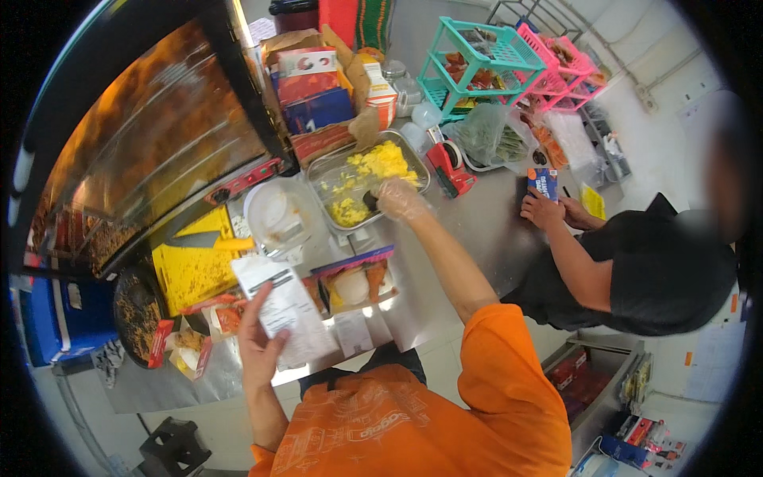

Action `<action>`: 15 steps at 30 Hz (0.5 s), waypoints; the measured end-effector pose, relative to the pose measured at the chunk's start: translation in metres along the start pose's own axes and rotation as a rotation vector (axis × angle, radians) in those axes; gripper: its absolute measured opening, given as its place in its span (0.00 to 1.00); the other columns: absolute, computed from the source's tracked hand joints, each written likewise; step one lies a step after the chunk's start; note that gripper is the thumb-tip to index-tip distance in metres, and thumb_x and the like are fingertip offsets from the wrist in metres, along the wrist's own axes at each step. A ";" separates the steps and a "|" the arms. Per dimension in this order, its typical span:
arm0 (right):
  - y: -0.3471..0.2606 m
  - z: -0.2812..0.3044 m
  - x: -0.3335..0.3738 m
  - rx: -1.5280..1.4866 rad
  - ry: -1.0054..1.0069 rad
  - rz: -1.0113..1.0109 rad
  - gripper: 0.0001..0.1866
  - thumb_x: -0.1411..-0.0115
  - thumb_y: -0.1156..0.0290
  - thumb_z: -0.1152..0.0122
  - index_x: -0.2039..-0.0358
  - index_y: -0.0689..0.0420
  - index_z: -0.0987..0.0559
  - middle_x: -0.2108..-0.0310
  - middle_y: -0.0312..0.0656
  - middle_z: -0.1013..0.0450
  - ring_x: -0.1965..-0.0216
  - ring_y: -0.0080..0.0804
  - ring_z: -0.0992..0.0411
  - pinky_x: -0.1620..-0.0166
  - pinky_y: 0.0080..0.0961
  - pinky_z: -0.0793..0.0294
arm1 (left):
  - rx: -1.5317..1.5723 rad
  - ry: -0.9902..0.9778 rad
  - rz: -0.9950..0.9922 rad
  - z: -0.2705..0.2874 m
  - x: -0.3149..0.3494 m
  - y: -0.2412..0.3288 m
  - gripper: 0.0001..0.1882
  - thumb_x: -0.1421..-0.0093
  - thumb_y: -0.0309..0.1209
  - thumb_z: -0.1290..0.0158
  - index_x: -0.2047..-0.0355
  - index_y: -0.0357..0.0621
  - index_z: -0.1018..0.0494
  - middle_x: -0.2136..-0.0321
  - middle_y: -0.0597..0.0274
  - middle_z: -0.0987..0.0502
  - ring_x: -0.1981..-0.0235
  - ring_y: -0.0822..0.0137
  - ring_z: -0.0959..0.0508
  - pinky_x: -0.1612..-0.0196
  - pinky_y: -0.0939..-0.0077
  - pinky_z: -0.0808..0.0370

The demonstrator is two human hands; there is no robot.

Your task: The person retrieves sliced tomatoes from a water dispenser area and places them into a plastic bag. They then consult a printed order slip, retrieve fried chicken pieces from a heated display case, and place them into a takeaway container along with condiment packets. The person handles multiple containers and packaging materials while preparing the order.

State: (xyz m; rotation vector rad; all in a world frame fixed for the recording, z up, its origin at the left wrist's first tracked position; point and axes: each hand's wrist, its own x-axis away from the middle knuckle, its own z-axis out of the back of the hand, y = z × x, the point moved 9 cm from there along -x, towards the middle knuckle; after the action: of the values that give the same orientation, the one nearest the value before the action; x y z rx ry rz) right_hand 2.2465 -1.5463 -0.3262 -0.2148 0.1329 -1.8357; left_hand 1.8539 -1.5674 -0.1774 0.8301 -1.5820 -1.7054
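Note:
My left hand (262, 342) is closed on a long white paper slip (290, 318), held over the table's front edge. My right hand (401, 200), in a clear plastic glove, reaches into a metal tray (326, 171) of crumbled yellow food (385, 163) that looks like scrambled egg. Its fingers are closed round a dark utensil (370, 200), whose kind I cannot make out. Between my hands and nearer to me stands an open food box (354, 288) with a round white portion and browned pieces. Beside the tray is a round clear plastic tub (278, 211).
A yellow cutting board (187, 274) bears a knife (199, 240). Left of it are a dark round pan (135, 310), small filled cartons (191, 350) and a glass display case (159, 135). A red tape dispenser (451, 167) sits right of the tray. At right, a co-worker (628, 270) holds a blue box (544, 183).

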 end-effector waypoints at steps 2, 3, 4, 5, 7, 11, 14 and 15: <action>0.019 0.000 0.009 -0.124 0.169 0.144 0.13 0.40 0.66 0.46 0.60 0.55 0.17 0.63 0.54 0.22 0.58 0.52 0.22 0.54 0.47 0.24 | 0.144 -0.075 0.034 -0.057 -0.024 0.011 0.42 0.50 0.17 0.41 0.32 0.33 0.39 0.34 0.50 0.35 0.33 0.60 0.36 0.30 0.66 0.43; 0.070 0.001 0.018 -0.136 0.176 -0.051 0.12 0.39 0.66 0.46 0.65 0.57 0.16 0.64 0.55 0.22 0.58 0.49 0.22 0.54 0.46 0.24 | 0.123 -0.057 0.062 -0.072 -0.035 0.014 0.44 0.51 0.16 0.42 0.32 0.32 0.41 0.33 0.49 0.37 0.32 0.59 0.36 0.30 0.65 0.43; 0.114 0.022 0.026 -0.071 0.320 -0.029 0.13 0.38 0.65 0.45 0.59 0.57 0.19 0.58 0.53 0.23 0.53 0.48 0.24 0.51 0.45 0.25 | 0.166 -0.041 0.081 -0.082 -0.044 0.017 0.43 0.52 0.15 0.43 0.32 0.31 0.41 0.33 0.48 0.37 0.32 0.59 0.37 0.30 0.65 0.44; 0.156 0.042 0.037 0.133 0.496 -0.044 0.15 0.37 0.64 0.45 0.53 0.57 0.21 0.51 0.52 0.24 0.49 0.46 0.26 0.47 0.45 0.27 | 0.126 -0.010 0.081 -0.085 -0.057 0.020 0.44 0.52 0.15 0.43 0.32 0.32 0.41 0.33 0.48 0.37 0.31 0.58 0.38 0.29 0.64 0.44; 0.300 0.042 0.042 0.310 0.234 -0.503 0.16 0.37 0.63 0.44 0.54 0.57 0.19 0.53 0.51 0.22 0.50 0.45 0.24 0.48 0.41 0.25 | -0.071 0.021 -0.011 -0.095 -0.069 0.035 0.45 0.51 0.12 0.44 0.30 0.34 0.43 0.32 0.51 0.37 0.31 0.61 0.38 0.29 0.66 0.44; 0.420 0.038 0.043 0.555 0.164 -0.371 0.13 0.37 0.66 0.46 0.56 0.56 0.18 0.61 0.50 0.19 0.56 0.48 0.21 0.55 0.44 0.22 | 0.076 -0.014 0.000 -0.120 -0.080 0.048 0.46 0.46 0.11 0.46 0.27 0.44 0.47 0.31 0.56 0.40 0.35 0.65 0.34 0.37 0.72 0.32; 0.450 0.056 0.055 0.291 0.218 -0.469 0.13 0.37 0.68 0.44 0.54 0.58 0.22 0.66 0.47 0.19 0.59 0.44 0.20 0.57 0.43 0.22 | 0.111 0.012 0.008 -0.126 -0.077 0.057 0.48 0.47 0.13 0.44 0.27 0.45 0.49 0.31 0.55 0.42 0.38 0.65 0.30 0.44 0.72 0.24; 0.451 0.069 0.063 0.214 0.280 -0.544 0.13 0.37 0.68 0.44 0.54 0.58 0.22 0.67 0.47 0.19 0.60 0.43 0.20 0.57 0.42 0.22 | 0.119 0.016 0.003 -0.127 -0.075 0.060 0.48 0.47 0.13 0.44 0.27 0.45 0.49 0.31 0.55 0.42 0.38 0.65 0.30 0.44 0.72 0.23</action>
State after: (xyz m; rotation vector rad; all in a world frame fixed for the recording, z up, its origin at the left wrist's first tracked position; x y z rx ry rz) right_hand 2.6697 -1.7279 -0.3454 0.1779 0.0748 -2.3979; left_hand 2.0035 -1.5833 -0.1247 0.8973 -1.6862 -1.6104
